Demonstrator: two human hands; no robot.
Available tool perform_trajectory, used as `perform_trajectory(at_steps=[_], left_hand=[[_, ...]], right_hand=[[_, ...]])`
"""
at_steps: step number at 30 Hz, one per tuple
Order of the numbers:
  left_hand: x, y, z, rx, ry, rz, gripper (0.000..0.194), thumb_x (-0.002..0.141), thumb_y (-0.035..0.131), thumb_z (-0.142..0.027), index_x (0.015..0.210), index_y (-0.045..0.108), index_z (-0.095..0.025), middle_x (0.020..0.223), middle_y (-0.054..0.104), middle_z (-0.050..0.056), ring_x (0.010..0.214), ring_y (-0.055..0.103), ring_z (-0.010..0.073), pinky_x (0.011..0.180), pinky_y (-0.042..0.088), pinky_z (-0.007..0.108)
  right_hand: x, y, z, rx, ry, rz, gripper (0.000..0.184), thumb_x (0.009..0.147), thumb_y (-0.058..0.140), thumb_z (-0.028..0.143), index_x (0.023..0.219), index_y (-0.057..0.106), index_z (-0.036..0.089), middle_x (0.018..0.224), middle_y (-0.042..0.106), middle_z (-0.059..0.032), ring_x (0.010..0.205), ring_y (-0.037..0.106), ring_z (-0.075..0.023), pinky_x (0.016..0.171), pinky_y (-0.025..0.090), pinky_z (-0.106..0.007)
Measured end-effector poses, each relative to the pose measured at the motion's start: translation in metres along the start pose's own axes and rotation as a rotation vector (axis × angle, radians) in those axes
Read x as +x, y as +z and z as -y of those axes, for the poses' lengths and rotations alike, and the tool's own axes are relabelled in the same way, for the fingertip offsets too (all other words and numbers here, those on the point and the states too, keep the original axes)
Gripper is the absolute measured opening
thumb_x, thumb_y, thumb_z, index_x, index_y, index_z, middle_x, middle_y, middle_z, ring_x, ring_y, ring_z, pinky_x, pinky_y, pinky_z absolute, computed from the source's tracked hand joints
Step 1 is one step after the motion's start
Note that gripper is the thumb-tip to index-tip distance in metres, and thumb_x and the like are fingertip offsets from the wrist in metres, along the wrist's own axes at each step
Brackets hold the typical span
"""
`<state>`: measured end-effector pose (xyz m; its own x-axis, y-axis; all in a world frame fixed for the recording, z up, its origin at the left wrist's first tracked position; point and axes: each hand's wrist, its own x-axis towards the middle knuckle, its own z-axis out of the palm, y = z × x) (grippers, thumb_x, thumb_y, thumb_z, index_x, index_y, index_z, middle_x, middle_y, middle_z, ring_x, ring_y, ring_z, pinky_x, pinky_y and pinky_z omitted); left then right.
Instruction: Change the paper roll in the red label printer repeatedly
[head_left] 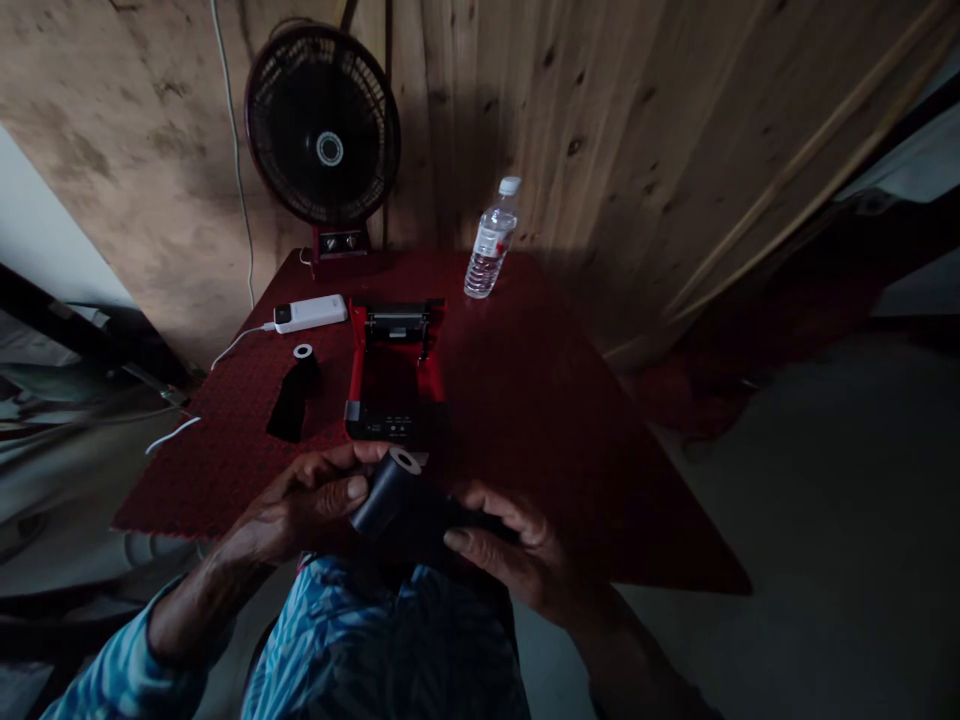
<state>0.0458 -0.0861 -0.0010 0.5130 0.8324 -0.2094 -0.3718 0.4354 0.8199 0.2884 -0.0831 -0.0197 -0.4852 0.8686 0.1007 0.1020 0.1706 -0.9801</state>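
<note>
My left hand [304,500] grips a roll of black ribbon [382,492] with a pale core, thumb on its side, over the table's front edge. A dark sheet of the ribbon runs from the roll toward my right hand [517,550]. The right thumb and fingers close on that loose stretch. Just beyond the hands stands a red and black device that looks like a small label printer [396,425], its top open and its inside showing. Left of it lies a smaller dark roll [303,355] with a white core and a loose black strip [289,408].
A dark red table [540,400] holds everything. A white power bank [310,313] with a cable lies at the left, and a dark fan [324,130] stands at the back. A clear water bottle [490,245] is back right, before a wooden wall [585,120].
</note>
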Motion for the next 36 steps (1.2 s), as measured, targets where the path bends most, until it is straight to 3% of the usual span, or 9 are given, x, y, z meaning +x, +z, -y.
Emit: perform_trajectory(at_steps=[5,8,11,14,18,22,28,31,36], left_hand=[[0.003,-0.001,0.004,0.031,0.031,0.007,0.043,0.085,0.074,-0.035,0.128,0.067,-0.029,0.123,0.072,0.008,0.104,0.071,0.0266,0.086,0.055,0.033],[0.005,-0.005,0.007,0.083,0.147,-0.084,0.043,0.086,0.074,-0.036,0.128,0.065,-0.029,0.121,0.073,0.007,0.107,0.070,0.0250,0.089,0.053,0.031],[0.009,-0.007,0.008,0.140,0.330,-0.190,0.039,0.085,0.075,-0.032,0.122,0.063,-0.029,0.111,0.073,0.004,0.097,0.070,0.0207,0.085,0.054,0.029],[0.011,-0.002,0.013,0.205,0.448,-0.238,0.035,0.082,0.078,-0.030,0.113,0.061,-0.028,0.095,0.072,0.000,0.080,0.068,0.0158,0.075,0.054,0.025],[0.008,0.013,0.024,0.304,0.462,-0.344,0.035,0.077,0.083,-0.029,0.103,0.060,-0.026,0.090,0.070,-0.001,0.077,0.065,0.0140,0.069,0.052,0.021],[0.001,0.018,0.028,0.365,0.420,-0.386,0.035,0.074,0.085,-0.029,0.099,0.061,-0.026,0.092,0.072,-0.001,0.081,0.067,0.0168,0.072,0.053,0.024],[-0.010,0.014,0.011,0.562,0.440,-0.335,0.048,0.068,0.086,-0.024,0.112,0.065,-0.025,0.110,0.074,0.007,0.105,0.068,0.0273,0.086,0.054,0.031],[-0.014,0.014,0.001,0.772,0.360,-0.361,0.049,0.067,0.087,-0.026,0.113,0.070,-0.022,0.107,0.074,0.009,0.098,0.068,0.0291,0.084,0.054,0.033],[-0.021,0.011,-0.002,0.774,0.301,-0.323,0.039,0.073,0.083,-0.033,0.109,0.070,-0.023,0.092,0.074,0.006,0.080,0.069,0.0233,0.069,0.054,0.028]], right_hand=[[0.008,-0.002,-0.009,0.046,0.106,-0.056,0.022,0.086,0.067,0.043,0.094,0.071,0.023,0.090,0.073,-0.0010,0.087,0.069,-0.0176,0.079,0.055,-0.027],[0.007,-0.010,-0.015,0.084,0.029,-0.309,0.027,0.087,0.068,0.040,0.109,0.069,0.026,0.103,0.073,-0.0030,0.098,0.068,-0.0179,0.088,0.055,-0.030],[-0.006,-0.012,-0.017,0.138,-0.049,-0.548,0.017,0.090,0.066,0.041,0.099,0.069,0.027,0.096,0.072,-0.0029,0.092,0.068,-0.0151,0.083,0.056,-0.026],[-0.019,0.002,-0.012,0.183,0.004,-0.292,0.023,0.094,0.061,0.045,0.094,0.070,0.024,0.092,0.072,-0.0051,0.083,0.069,-0.0150,0.078,0.057,-0.028],[-0.011,0.031,-0.003,0.386,0.096,-0.053,0.047,0.086,0.067,0.055,0.122,0.060,0.025,0.104,0.071,-0.0076,0.096,0.069,-0.0191,0.087,0.058,-0.037],[0.002,0.042,-0.001,0.524,0.142,-0.104,0.047,0.081,0.071,0.058,0.112,0.059,0.024,0.101,0.072,-0.0067,0.090,0.071,-0.0189,0.083,0.058,-0.036],[-0.006,0.038,-0.001,0.242,0.122,-0.170,0.040,0.085,0.070,0.047,0.117,0.061,0.024,0.109,0.073,-0.0075,0.101,0.070,-0.0211,0.087,0.057,-0.033],[-0.010,0.037,0.003,-0.056,-0.006,-0.218,0.030,0.087,0.069,0.039,0.112,0.062,0.024,0.100,0.072,-0.0061,0.091,0.070,-0.0193,0.082,0.058,-0.029],[-0.009,0.040,0.004,-0.301,-0.282,-0.270,0.021,0.091,0.064,0.032,0.111,0.062,0.024,0.099,0.071,-0.0079,0.088,0.069,-0.0211,0.079,0.058,-0.030]])
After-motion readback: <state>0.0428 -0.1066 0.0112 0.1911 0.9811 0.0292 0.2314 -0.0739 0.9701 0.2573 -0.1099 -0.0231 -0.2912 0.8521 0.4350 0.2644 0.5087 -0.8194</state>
